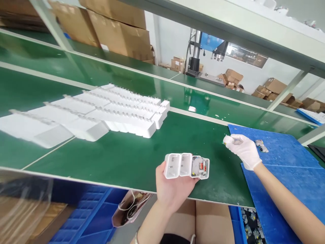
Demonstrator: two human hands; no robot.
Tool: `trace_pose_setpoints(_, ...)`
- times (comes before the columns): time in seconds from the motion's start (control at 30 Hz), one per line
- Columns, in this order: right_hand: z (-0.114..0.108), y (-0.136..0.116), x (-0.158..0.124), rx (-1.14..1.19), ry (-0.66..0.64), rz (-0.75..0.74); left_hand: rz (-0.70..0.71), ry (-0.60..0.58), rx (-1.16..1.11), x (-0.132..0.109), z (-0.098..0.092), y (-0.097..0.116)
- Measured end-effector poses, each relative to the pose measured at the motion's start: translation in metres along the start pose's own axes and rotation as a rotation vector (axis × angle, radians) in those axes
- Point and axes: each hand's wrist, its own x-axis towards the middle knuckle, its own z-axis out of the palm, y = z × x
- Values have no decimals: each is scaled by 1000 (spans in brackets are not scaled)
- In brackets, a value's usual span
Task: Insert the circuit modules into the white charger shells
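My bare left hand [174, 191] is wrapped round a short row of white plastic housings [173, 166], held with their open sides facing me. The housings at the left of the row show bare insides with small metal pins. At the right end sits a grey part with orange pieces [201, 166] inside its housing. My right hand [242, 150], in a white glove, is closed on a small part [224, 140] with a bit of green and yellow at its edge; the fingers hide most of it. Close to that hand, a few small grey parts [261, 145] lie on a blue sheet [279, 159].
Rows of white housings [129, 118] stand on the green bench [132, 156] at the left. A small white piece [192, 109] lies farther back. A blue bin [237, 223] with grey parts is below the bench edge. A shelf [254, 30] crosses overhead; cardboard boxes [119, 30] stand behind.
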Motion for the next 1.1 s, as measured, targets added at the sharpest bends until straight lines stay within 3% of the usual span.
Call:
trace_pose_setpoints(0.1,-4,-33,-34,368,-129,-40,11,-14,9,1,-2,-2)
trace_pose_setpoints(0.17,-5,-52,-54,472,-177,-157,10,-31,21,1,-5,-4)
trace_pose_setpoints(0.3,-4,-80,-76,135,-97,-551,28,-71,44,2,-9,-6)
trace_pose_setpoints(0.4,-2,-87,-78,-158,-74,-889,27,-90,80,1,-11,-6)
trace_pose_setpoints(0.47,0,-86,-77,-211,-95,-1037,16,-105,105,0,-11,-5)
trace_pose_setpoints(0.8,6,-85,-77,-164,-23,-1069,-51,-158,112,1,-14,-4)
trace_pose_setpoints(1.1,7,-83,-78,-151,-60,-1040,-62,-160,98,1,-16,-5)
